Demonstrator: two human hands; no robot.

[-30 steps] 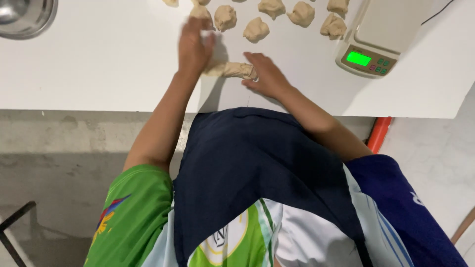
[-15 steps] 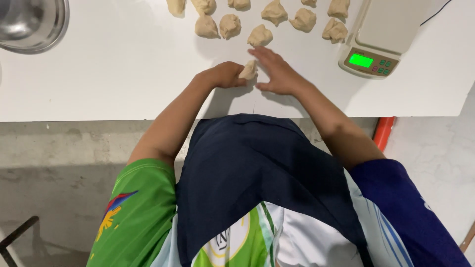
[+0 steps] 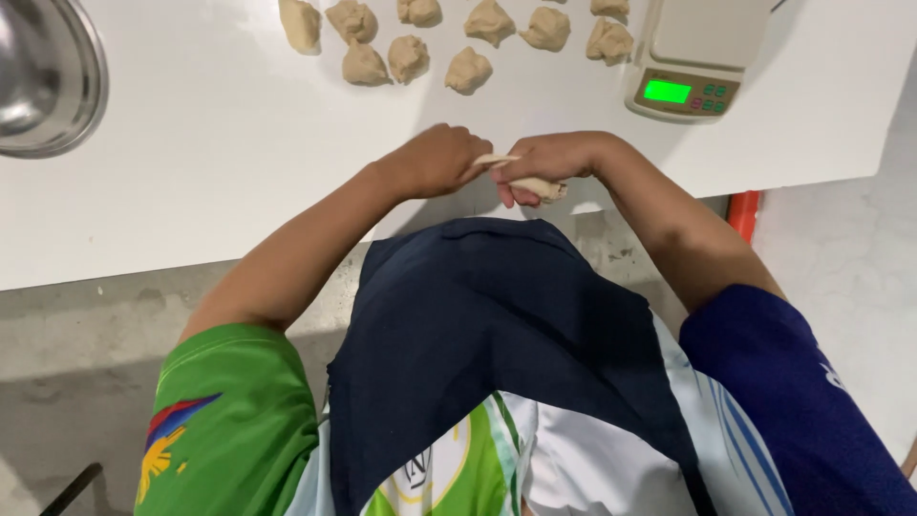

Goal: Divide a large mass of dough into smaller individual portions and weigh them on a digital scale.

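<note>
At the near edge of the white table (image 3: 191,182), just above the dark apron (image 3: 478,334), both hands meet at frame centre on one strip of dough (image 3: 535,185). The left hand (image 3: 435,161) is curled shut, pinching its thin left end; the right hand (image 3: 549,162) is closed over the thicker part, the strip's long axis running left to right between them. Farther up lie separate dough lumps (image 3: 468,71), a scale (image 3: 693,57) at upper right and a steel bowl (image 3: 43,76) at upper left.

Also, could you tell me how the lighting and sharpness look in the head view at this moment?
Head view: even, bright light on the white table, soft shadows under the left hand and right hand; highlights on the metal bowl; the scale display glows green; dough piece slightly soft, little blur.
</note>
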